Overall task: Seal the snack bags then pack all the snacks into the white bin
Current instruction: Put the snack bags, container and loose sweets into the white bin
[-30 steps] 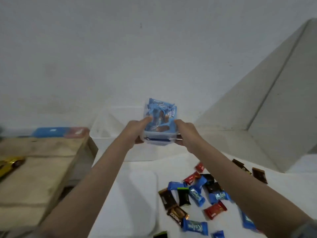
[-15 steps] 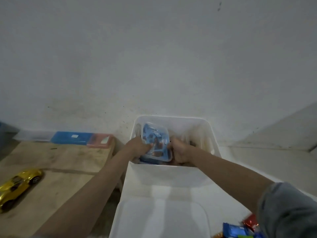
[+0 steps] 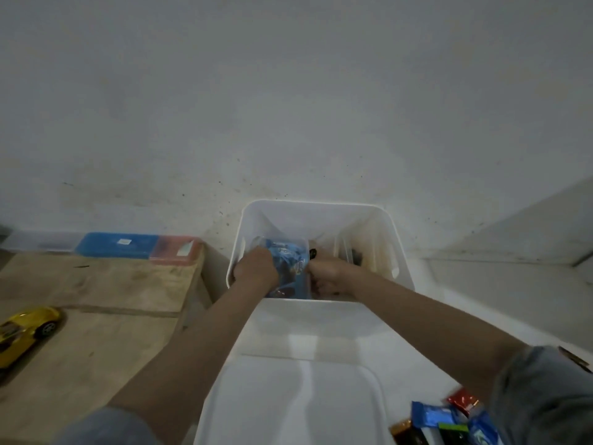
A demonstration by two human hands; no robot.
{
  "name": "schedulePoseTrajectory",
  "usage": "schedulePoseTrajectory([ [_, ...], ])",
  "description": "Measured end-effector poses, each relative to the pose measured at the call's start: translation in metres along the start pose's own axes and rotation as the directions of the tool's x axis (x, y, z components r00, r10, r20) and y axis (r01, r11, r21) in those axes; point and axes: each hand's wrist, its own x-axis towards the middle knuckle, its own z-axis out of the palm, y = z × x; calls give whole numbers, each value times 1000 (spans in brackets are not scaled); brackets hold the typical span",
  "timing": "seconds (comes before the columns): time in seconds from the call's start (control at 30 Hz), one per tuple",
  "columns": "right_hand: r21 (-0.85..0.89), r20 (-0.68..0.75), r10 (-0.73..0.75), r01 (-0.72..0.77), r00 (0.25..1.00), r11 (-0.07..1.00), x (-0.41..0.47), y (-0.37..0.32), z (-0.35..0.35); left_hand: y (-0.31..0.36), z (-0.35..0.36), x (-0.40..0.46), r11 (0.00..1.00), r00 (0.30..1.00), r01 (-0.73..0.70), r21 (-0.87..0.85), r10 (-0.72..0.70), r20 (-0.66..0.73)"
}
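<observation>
A clear snack bag (image 3: 290,264) full of blue-wrapped snacks sits low inside the white bin (image 3: 321,208), at its left side. My left hand (image 3: 255,271) grips the bag's left edge and my right hand (image 3: 327,276) grips its right edge, both reaching down over the bin's near wall. Another clear bag (image 3: 356,252) leans against the bin's right inner wall. Several loose wrapped snacks (image 3: 446,422), blue, red, green and brown, lie at the bottom right on the white surface.
A white lid (image 3: 295,403) lies flat in front of the bin. A wooden board (image 3: 96,303) on the left carries a yellow toy car (image 3: 24,332) and a blue and red case (image 3: 138,245). A pale wall stands just behind the bin.
Both hands carried the bag from above the bin's near rim down into the bin. The view has shifted, so most loose snacks dropped out of frame.
</observation>
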Motion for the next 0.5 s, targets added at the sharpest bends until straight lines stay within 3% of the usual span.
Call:
schedulePoseTrajectory([
  [0.07,-238,-155,-213,173,965,956,-27,1,-6,8,-5,-15,999,996,-21,-50,17,-88],
  [0.13,-390,-285,-384,260,878,883,-61,16,-13,22,-6,-39,988,976,-87,-127,59,-210],
  [0.17,-427,-338,-486,329,806,842,-81,28,-16,31,-3,-54,976,954,-151,-156,102,-283],
  [0.23,-554,-400,-700,453,591,699,-122,60,-23,51,10,-88,936,886,-300,-182,203,-417],
  [0.3,-665,-398,-794,452,460,595,-152,105,-34,72,33,-126,882,813,-438,-172,307,-495],
  [0.37,-718,-403,-788,373,466,588,-179,160,-50,91,66,-170,828,778,-524,-199,370,-508],
  [0.5,-765,-439,-689,163,577,623,-224,278,-88,112,153,-254,784,821,-553,-282,455,-345],
])
